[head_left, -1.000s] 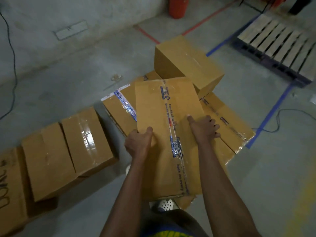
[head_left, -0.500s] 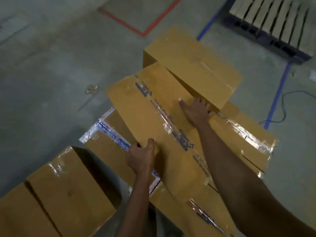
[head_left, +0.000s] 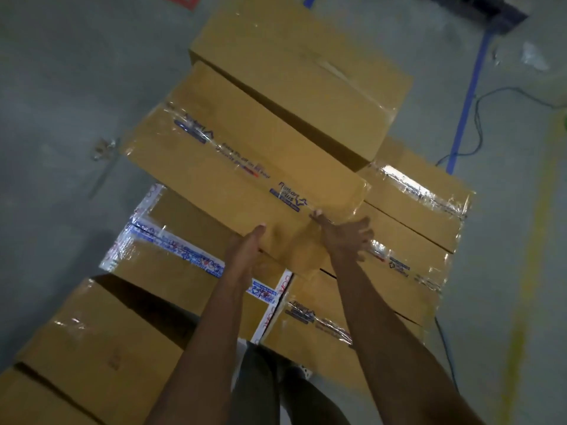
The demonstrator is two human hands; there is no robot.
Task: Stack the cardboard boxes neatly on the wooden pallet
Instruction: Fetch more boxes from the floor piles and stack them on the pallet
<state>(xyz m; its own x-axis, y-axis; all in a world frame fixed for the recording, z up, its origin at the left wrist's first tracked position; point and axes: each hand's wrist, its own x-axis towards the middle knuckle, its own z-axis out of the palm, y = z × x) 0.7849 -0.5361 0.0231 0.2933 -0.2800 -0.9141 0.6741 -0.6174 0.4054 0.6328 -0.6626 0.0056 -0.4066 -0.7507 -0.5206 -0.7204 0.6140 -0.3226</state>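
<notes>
A long cardboard box (head_left: 233, 154) sealed with clear printed tape lies slantwise on a layer of lower boxes (head_left: 411, 216). Its far side sits against a taller plain box (head_left: 306, 72). My left hand (head_left: 248, 246) grips the box's near end, thumb on top and fingers under the edge. My right hand (head_left: 343, 237) holds the near right corner, thumb on the top face and fingers spread down the side. Only a dark corner of the pallet (head_left: 497, 10) shows at the top right.
More taped boxes (head_left: 101, 348) stand in a row at the lower left, and another (head_left: 322, 342) lies by my legs. A blue tape line (head_left: 466, 96) and a cable (head_left: 478, 118) cross the concrete floor on the right. Red tape (head_left: 184, 1) marks the floor at the top.
The box has swung round and moved away from me onto the lower boxes, against the tall box. Both hands slid back to its near end. The camera has tipped downward.
</notes>
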